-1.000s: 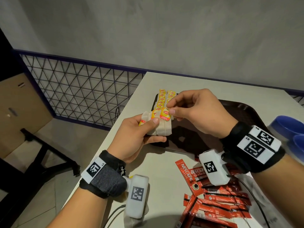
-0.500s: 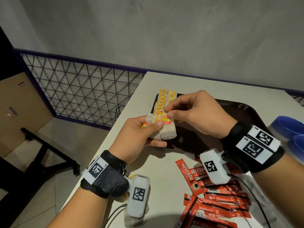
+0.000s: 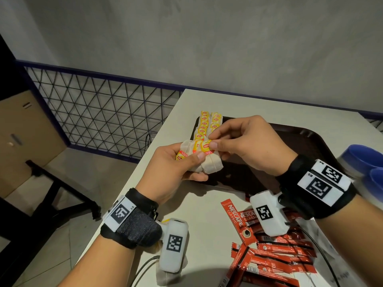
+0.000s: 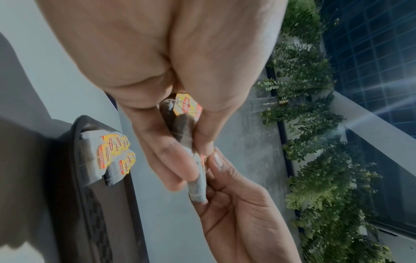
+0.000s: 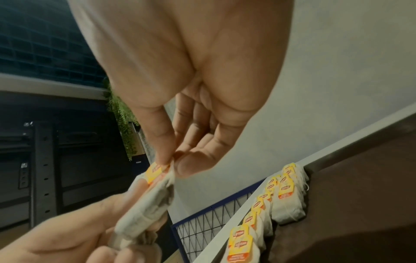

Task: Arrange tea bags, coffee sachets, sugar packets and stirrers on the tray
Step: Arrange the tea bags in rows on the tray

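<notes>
I wear black wristbands point(image 3: 132, 226) with white square-coded tags, a white camera block point(image 3: 173, 244) under each; thin cables trail off, perhaps black.

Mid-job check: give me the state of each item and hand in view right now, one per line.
left hand: grips a small bunch of tea bags
held tea bags: off the tray, bunched
right hand: pinches the top bag's tag
tea bags on tray: two rows along the left edge
tray: mostly bare
coffee sachets: loose on the table
</notes>
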Demonstrator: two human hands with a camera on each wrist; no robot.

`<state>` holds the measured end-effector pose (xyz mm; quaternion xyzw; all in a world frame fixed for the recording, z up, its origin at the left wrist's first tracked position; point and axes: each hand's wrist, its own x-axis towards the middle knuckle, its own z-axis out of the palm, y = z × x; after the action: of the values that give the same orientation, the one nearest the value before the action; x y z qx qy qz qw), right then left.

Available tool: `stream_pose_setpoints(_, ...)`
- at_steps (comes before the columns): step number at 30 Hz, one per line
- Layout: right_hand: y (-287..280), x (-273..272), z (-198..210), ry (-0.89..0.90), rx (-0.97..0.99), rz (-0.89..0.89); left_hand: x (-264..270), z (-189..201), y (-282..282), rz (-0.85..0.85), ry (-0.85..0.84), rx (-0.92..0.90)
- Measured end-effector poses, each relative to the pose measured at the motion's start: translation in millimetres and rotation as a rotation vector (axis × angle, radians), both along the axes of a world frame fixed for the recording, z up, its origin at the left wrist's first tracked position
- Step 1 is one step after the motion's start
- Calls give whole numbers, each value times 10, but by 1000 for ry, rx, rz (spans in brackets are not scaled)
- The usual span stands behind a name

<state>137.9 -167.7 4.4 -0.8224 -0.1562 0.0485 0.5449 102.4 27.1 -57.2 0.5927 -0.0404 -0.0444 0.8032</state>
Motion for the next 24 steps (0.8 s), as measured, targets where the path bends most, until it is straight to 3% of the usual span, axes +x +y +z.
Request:
stream_pose_setpoints(4, -9, 79, 16, 29, 73, -50, 3, 14, 1, 42, -6, -61)
stream_pose_setpoints(9, -111, 392, 25, -77, 12, -223, 23, 32, 37, 147, 33, -78)
stream_pose_setpoints(12, -99, 573, -58, 4, 6, -248, 18, 49, 48, 130, 38, -83)
stream_pose_setpoints(18, -16, 786, -255, 259, -58, -100, 10, 82, 66, 119, 29, -88)
stream_pose_setpoints(24, -8, 965, -361, 273, -159, -180, 12, 74, 64, 122, 29, -78)
